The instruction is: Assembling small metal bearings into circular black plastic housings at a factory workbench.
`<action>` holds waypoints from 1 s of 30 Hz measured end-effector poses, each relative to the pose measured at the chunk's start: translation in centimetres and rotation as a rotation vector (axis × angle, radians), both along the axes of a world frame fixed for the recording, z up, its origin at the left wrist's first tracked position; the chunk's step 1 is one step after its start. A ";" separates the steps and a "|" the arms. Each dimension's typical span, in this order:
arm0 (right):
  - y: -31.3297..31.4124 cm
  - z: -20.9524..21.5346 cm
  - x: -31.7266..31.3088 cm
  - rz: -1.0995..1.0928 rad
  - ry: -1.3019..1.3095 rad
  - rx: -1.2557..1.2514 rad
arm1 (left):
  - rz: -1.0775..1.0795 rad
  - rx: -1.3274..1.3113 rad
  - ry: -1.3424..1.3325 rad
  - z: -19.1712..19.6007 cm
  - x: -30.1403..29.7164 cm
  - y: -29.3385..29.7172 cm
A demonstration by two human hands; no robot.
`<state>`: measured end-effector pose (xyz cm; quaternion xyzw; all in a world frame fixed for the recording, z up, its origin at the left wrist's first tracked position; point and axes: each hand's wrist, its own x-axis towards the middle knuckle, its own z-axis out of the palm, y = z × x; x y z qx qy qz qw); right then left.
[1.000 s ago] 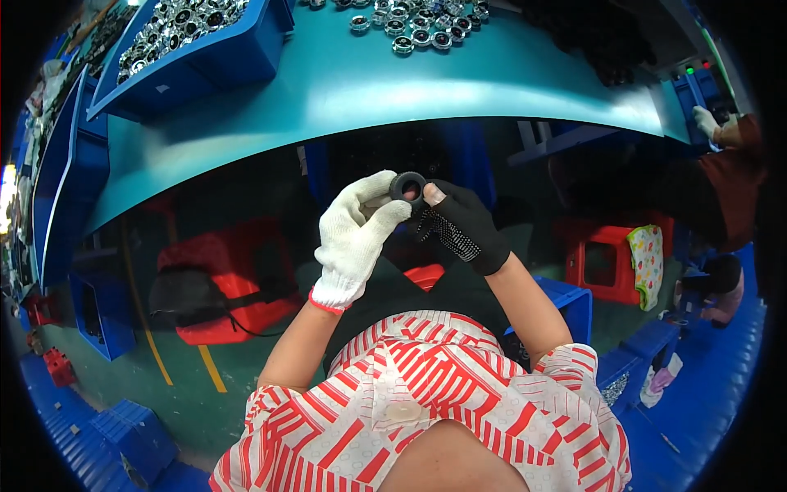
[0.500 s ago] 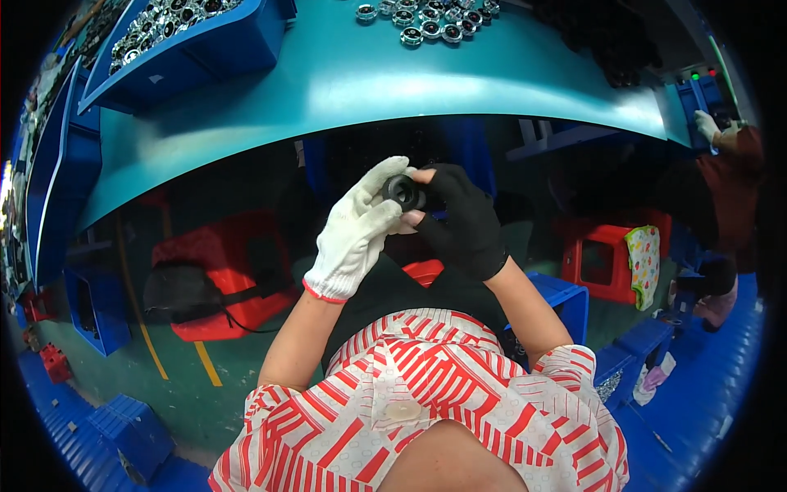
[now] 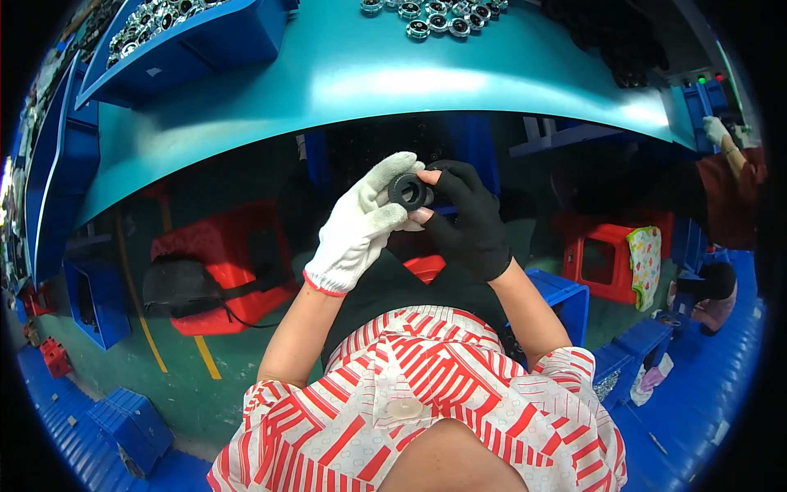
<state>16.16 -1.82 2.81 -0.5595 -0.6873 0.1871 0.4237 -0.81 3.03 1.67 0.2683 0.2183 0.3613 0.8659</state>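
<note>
A small black ring-shaped part (image 3: 397, 193) is held up in front of me, its round hole facing me. My left hand (image 3: 361, 220), in a white knit glove with a red cuff edge, grips the ring between thumb and fingers. From the other side my right hand (image 3: 467, 215), in a black glove with bare fingertips, pinches the ring's right edge with thumb and forefinger. Both hands are just short of the bench's near edge. Whatever lies behind the ring is mostly covered by the fingers.
On the teal bench (image 3: 246, 123) lie several shiny round parts (image 3: 438, 23) and a dark heap (image 3: 611, 37). A blue bin (image 3: 205, 57) of similar parts stands left. Red stools (image 3: 221, 246) are below. A co-worker's gloved hand (image 3: 716, 129) shows far right.
The ring has turned slightly, so its face shows rounder towards me. Both hands have shifted a little to the right and keep their hold. The co-worker's hand has moved.
</note>
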 end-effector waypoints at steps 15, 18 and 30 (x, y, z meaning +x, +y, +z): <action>0.8 0.4 0.8 0.007 -0.026 -0.020 | -0.055 -0.094 -0.101 -1.0 0.4 1.0; 1.8 2.4 2.0 0.084 -0.026 -0.066 | -0.029 -0.147 -0.063 -1.4 0.1 1.1; 14.6 4.6 7.9 -0.299 -0.592 0.252 | 0.020 -0.161 -0.112 -0.4 0.7 1.4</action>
